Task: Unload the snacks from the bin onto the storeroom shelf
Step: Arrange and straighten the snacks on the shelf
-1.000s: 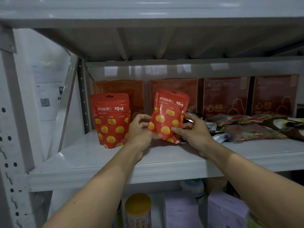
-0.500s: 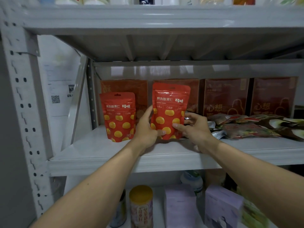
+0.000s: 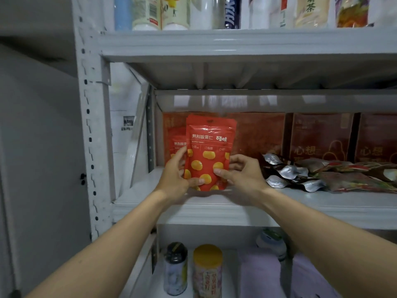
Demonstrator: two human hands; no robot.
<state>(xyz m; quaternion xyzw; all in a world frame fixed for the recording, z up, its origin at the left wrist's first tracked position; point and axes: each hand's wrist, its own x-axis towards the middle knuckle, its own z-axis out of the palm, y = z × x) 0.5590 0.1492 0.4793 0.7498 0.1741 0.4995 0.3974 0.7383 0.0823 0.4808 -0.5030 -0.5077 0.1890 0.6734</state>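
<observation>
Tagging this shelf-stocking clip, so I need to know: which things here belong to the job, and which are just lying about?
Job: red plastic snack pouch with yellow dots, held by left hand and right hand; second matching red pouch behind it; grey metal shelf.
Lying about: silver-ended foil packets; dark red boxes; yellow-lidded jar below; bottles above.

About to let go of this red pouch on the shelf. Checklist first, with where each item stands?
1. Grip: the left hand and right hand both pinch the red pouch: ok.
2. Pouch upright, label facing out: ok.
3. Base seated on the shelf: cannot tell.
4. Gap to the foil packets on the right: ok.
5. Contact with the second pouch behind it: cannot tell, overlap hides it.
</observation>
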